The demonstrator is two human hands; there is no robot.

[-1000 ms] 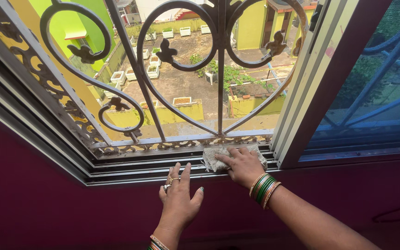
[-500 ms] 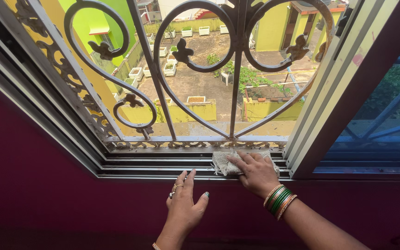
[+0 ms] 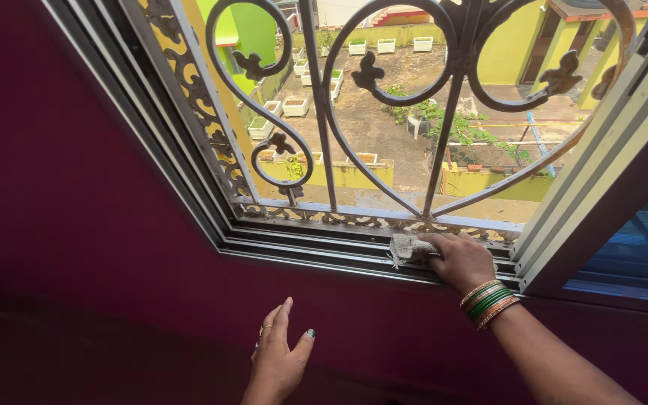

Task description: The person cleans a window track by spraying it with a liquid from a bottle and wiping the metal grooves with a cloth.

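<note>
My right hand (image 3: pixel 461 259), with green and gold bangles on the wrist, presses a grey-beige burlap cloth (image 3: pixel 406 247) onto the metal window track (image 3: pixel 301 246) at the bottom of the window. Its fingers are curled over the cloth. My left hand (image 3: pixel 279 358) hangs free below the track, in front of the maroon wall (image 3: pixel 99 225). That hand's fingers are spread, it wears rings, and it touches nothing.
An ornate iron grille (image 3: pixel 384 112) with curled scrolls fills the window opening above the track. A sliding window frame (image 3: pixel 601 180) with blue-tinted glass stands at the right. Outside, far below, lie a rooftop with white planters and yellow-green buildings.
My left hand has come off the window track and dropped lower, away from the wall edge. My right hand stays on the cloth. The camera has turned left and tilted.
</note>
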